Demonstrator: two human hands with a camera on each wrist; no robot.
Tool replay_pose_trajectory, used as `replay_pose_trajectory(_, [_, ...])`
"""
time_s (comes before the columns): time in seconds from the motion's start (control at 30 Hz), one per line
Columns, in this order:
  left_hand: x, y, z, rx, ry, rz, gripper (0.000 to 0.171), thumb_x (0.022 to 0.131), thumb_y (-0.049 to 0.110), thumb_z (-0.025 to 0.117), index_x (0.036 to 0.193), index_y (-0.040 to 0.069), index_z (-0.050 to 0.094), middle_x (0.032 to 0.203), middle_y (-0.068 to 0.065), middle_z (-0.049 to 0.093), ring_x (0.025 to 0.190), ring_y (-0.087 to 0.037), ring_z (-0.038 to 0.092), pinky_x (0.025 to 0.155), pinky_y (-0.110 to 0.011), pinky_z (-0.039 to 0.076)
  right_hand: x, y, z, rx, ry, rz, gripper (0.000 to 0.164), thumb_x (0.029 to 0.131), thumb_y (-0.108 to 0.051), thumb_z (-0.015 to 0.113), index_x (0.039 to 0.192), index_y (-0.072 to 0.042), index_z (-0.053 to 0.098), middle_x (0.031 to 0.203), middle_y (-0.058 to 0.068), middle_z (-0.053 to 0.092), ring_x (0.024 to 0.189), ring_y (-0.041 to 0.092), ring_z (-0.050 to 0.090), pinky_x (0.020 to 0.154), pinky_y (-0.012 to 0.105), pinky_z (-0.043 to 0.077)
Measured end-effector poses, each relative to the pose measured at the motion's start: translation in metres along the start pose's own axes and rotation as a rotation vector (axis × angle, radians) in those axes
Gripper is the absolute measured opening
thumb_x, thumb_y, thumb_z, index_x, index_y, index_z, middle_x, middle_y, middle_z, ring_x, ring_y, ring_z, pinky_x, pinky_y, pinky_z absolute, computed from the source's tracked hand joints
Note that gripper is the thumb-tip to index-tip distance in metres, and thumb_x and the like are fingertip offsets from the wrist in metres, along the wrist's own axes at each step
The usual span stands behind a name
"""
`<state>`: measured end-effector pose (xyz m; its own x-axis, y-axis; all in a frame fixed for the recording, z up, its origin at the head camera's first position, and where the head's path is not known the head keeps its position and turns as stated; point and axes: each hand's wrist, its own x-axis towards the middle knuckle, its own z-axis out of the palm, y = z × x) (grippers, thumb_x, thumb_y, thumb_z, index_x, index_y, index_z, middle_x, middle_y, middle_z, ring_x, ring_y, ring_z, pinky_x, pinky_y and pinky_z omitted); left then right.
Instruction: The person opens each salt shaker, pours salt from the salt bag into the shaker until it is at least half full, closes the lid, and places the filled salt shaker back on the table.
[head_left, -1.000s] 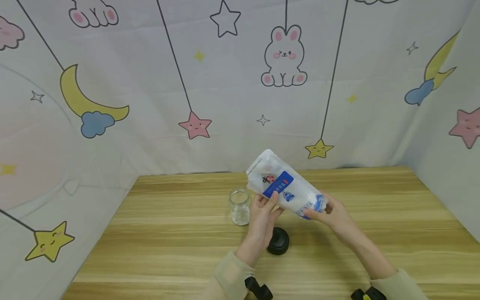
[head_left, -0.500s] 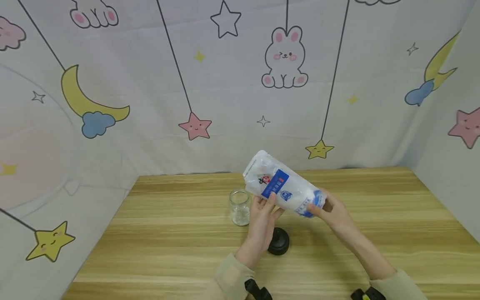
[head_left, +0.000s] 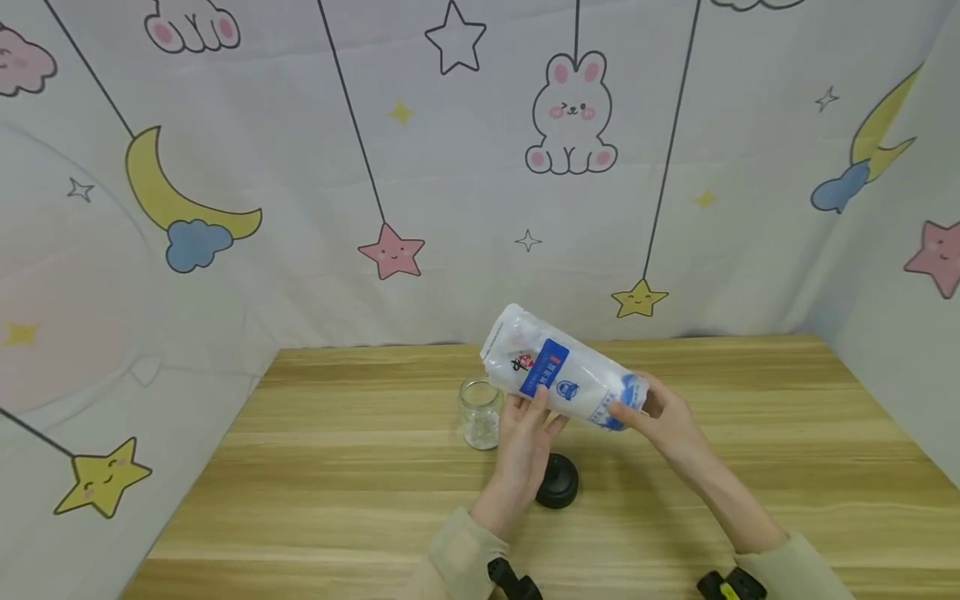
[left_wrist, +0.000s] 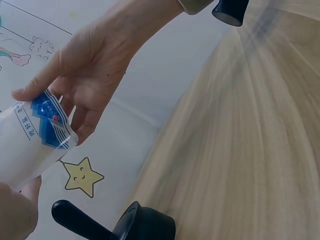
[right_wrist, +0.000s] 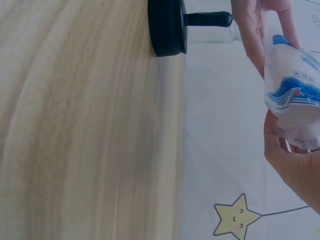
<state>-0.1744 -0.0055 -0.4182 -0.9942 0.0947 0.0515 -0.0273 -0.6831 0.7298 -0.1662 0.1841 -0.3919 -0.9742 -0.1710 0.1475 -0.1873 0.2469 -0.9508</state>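
Observation:
Both hands hold a white plastic bag (head_left: 577,379) with a blue label and red-and-black print, slanted above the table with its upper end toward the left. My left hand (head_left: 519,446) grips it from below around the middle, thumb across the front. The right hand (head_left: 673,427) pinches the lower, blue-printed end, thumb in front; the left wrist view shows that end between thumb and fingers. Just under the bag's left end stands a glass jar (head_left: 478,421), uncovered, with whitish contents low inside. A black lid (head_left: 558,485) with a stick-like handle (right_wrist: 209,19) lies beside my left wrist.
The wooden table (head_left: 337,483) reaches back to a white cloth (head_left: 450,167) printed with stars, moons and rabbits, which also hangs at both sides. Black wrist devices (head_left: 513,579) sit at the sleeve cuffs.
The bag has turned toward level, its left end sinking down and leftward nearer the jar's rim. My right hand has shifted slightly up and left with it; jar and lid stay put.

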Motion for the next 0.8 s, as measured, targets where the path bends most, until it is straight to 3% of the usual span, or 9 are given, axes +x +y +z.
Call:
replay_pose_trajectory(0.43, [0.002, -0.004, -0.001, -0.042, 0.009, 0.008, 0.044, 0.099, 0.02, 0.051, 0.139, 0.008, 0.036, 0.132, -0.001, 0.056, 0.121, -0.015, 0.056, 0.111, -0.047, 0.04, 0.007, -0.008, 0.002, -0.109, 0.038, 0.021, 0.044, 0.094, -0.029, 0.062, 0.13, -0.007, 0.052, 0.118, 0.004, 0.06, 0.1, 0.003, 0.058, 0.085, 0.025, 0.051])
replay_pose_trajectory(0.73, [0.002, -0.004, -0.002, -0.065, 0.019, 0.001, 0.042, 0.1, 0.02, 0.05, 0.138, 0.009, 0.035, 0.131, 0.0, 0.056, 0.123, -0.015, 0.055, 0.112, -0.048, 0.038, 0.01, -0.01, 0.004, -0.089, 0.053, 0.011, 0.043, 0.092, -0.028, 0.065, 0.128, -0.006, 0.055, 0.102, -0.01, 0.065, 0.092, 0.003, 0.063, 0.079, 0.024, 0.054])
replay_pose_trajectory(0.8, [0.002, -0.004, -0.002, -0.075, 0.017, 0.0, 0.042, 0.1, 0.019, 0.051, 0.138, 0.009, 0.036, 0.132, 0.0, 0.055, 0.124, -0.015, 0.055, 0.113, -0.048, 0.038, 0.01, -0.011, 0.004, -0.089, 0.06, 0.004, 0.042, 0.092, -0.027, 0.065, 0.127, -0.004, 0.056, 0.101, -0.008, 0.066, 0.09, 0.003, 0.063, 0.078, 0.024, 0.055])
